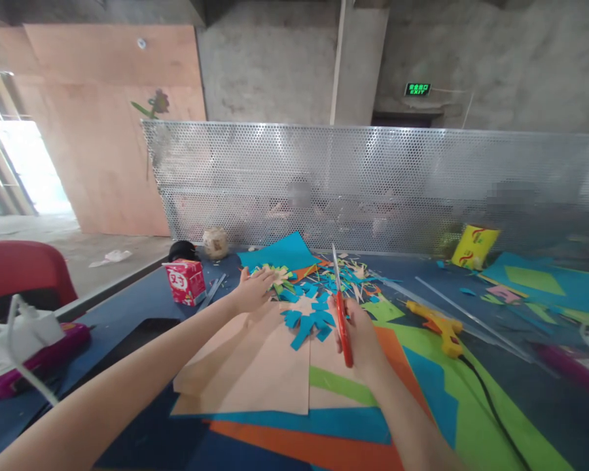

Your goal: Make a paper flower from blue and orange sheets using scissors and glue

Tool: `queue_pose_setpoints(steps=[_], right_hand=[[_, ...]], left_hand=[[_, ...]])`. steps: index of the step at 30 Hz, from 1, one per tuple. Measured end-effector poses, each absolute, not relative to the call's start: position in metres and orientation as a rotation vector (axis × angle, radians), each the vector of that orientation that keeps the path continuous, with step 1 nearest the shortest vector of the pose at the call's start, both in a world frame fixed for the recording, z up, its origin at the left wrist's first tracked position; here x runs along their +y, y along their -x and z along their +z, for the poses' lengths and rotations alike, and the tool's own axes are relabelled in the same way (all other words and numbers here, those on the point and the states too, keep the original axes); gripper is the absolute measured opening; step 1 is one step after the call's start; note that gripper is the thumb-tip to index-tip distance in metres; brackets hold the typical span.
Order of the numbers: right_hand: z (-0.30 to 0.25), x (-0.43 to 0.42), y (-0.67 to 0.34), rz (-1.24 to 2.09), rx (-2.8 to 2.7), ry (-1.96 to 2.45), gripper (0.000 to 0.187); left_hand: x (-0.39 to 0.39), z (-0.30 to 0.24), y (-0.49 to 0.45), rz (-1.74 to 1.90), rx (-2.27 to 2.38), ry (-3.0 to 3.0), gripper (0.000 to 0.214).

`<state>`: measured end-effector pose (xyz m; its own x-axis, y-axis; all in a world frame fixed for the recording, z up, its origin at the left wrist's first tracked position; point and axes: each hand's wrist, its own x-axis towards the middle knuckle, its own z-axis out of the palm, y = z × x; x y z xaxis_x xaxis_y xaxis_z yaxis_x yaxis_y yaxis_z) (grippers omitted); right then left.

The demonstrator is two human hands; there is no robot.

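Wall sign [417,89] reads "EXIT" (lit green); right hand [362,330] grips scissors [342,314].

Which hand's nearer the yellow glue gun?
Right. The right hand, gripping the red-handled scissors, is left of the glue gun; the left hand is farther left, across the blue paper pieces.

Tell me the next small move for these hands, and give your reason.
Probably lower the left hand and close it on the green scraps: its fingers stretch out right beside them, not visibly gripping anything, while the right hand holds the scissors pointing away, with nothing visible between the blades.
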<state>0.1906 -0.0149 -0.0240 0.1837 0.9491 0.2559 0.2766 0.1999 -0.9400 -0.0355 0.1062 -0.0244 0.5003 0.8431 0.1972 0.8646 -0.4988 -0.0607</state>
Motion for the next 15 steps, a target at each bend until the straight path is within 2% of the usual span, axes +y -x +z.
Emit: queue_pose_setpoints(steps=[7,15], right_hand=[[-0.014,-0.016,-0.201,0.441,-1.539,1.662,0.036],[-0.010,-0.017,-0.202,0.364,-1.565,1.713,0.037]], left_hand=[[0.131,-0.026,-0.004,-0.198,-1.406,2.586,0.048],[0.152,-0.031,-0.013,-0.370,-1.477,2.579,0.035]])
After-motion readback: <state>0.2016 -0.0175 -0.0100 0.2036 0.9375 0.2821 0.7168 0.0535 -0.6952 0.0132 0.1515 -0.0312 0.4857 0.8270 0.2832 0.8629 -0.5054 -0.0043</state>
